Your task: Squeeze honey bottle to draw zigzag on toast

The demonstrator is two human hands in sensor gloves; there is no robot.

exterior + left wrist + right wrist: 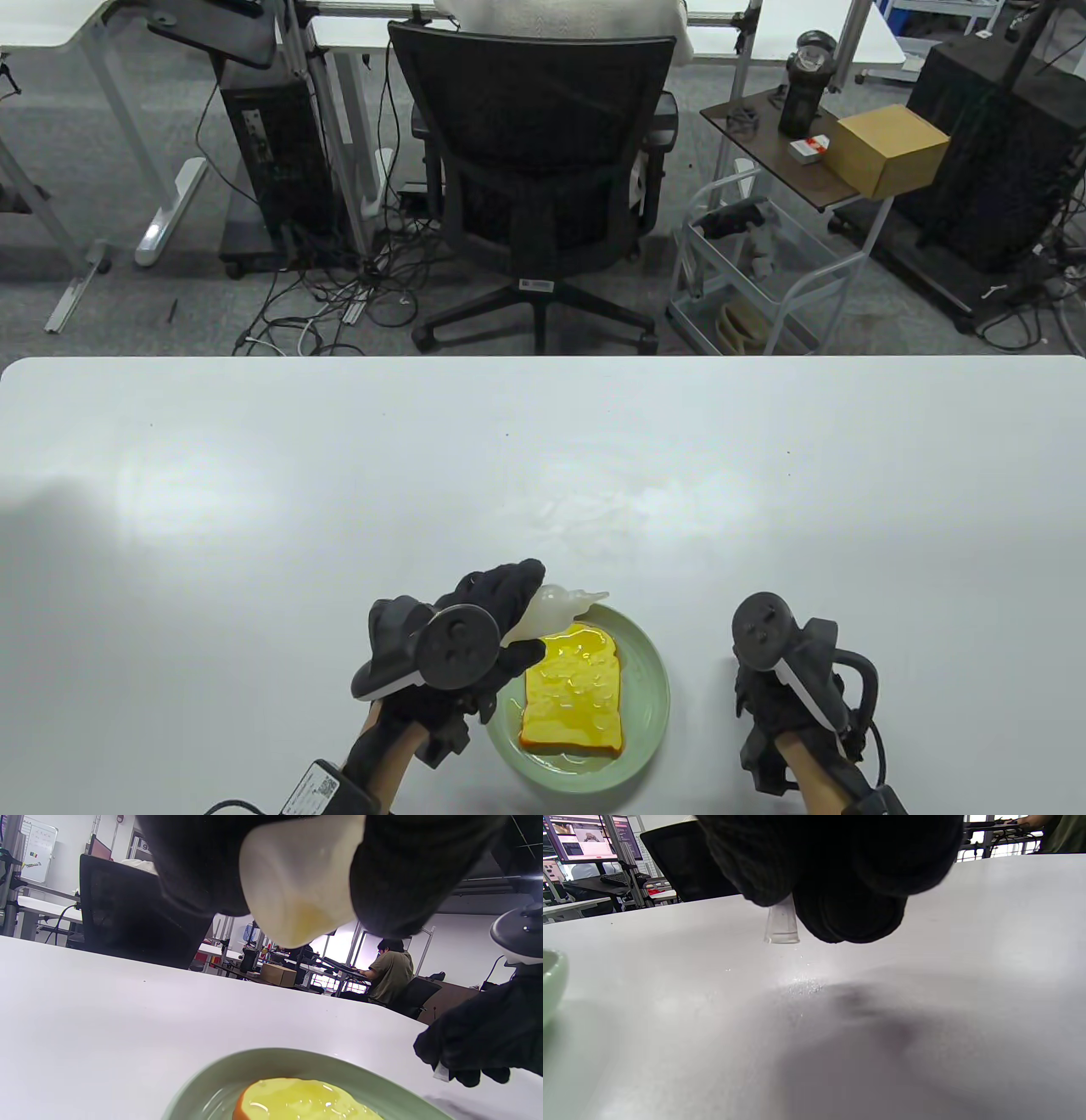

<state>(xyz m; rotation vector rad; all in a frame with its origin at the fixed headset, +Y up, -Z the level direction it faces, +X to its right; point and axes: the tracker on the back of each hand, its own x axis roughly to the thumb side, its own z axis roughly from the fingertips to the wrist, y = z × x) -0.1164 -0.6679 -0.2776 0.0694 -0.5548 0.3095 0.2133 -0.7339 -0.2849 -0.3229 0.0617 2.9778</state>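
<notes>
**Left grip holding honey bottle over toast; cap kept aside in right**

Left hand (475, 632) is wrapping closed around the translucent honey bottle (556, 604), nozzle tilting over the far edge of the toast (573, 689) on the green plate (649, 662). Right hand (768, 688) is pinching a small clear cap (782, 926) above the desk (254, 509). Toast is already glistening with honey, so drawing appears underway; the next move calls for steady squeezing while sweeping sideways.
</notes>
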